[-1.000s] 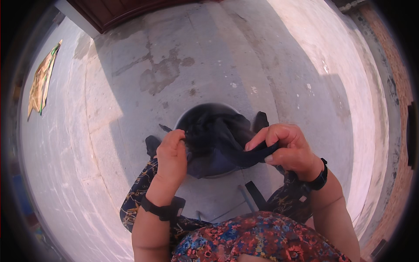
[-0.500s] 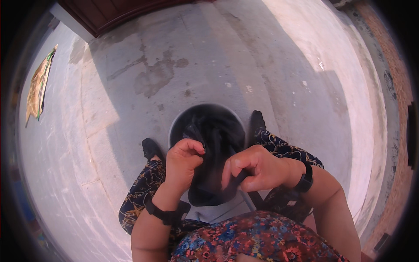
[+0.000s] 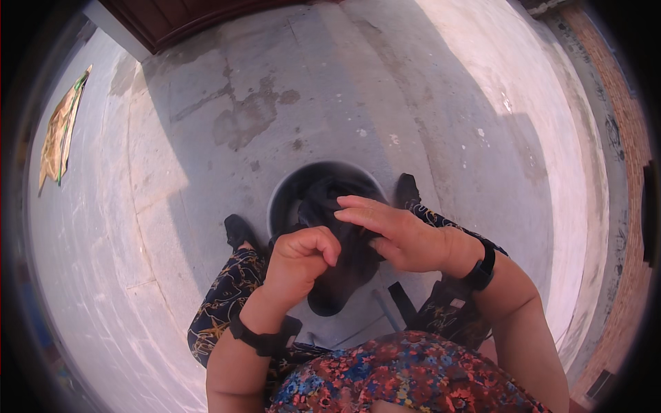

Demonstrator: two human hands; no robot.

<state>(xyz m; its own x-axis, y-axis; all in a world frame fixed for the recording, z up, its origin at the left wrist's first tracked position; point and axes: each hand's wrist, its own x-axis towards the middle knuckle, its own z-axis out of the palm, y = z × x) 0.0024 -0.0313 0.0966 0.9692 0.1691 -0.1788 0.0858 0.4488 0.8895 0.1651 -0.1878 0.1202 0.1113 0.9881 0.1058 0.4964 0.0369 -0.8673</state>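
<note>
A dark, wet-looking black cloth (image 3: 335,286) hangs over the near side of a round basin (image 3: 273,199) between my knees; more of it lies bunched inside. My left hand (image 3: 297,265) is closed at the basin's left side, fingers curled round a part of the cloth that they mostly hide. Over the right part of the basin, my right hand (image 3: 416,237) has its fingers stretched out toward the left and its thumb apart below them. Its fingertips are just above the cloth, and no grip on it shows.
Concrete floor (image 3: 344,117) with damp stains surrounds the basin. My black shoes (image 3: 239,230) stand at both sides of it. A golden-brown sheet or sack (image 3: 60,138) lies far left. A dark red door (image 3: 179,20) is at the upper left, and a brick wall (image 3: 613,62) runs along the right.
My right hand has let go of the cloth, moved up and forward over the basin, and stretched its fingers. The left hand has shifted slightly right, and the cloth's near end sits slightly higher.
</note>
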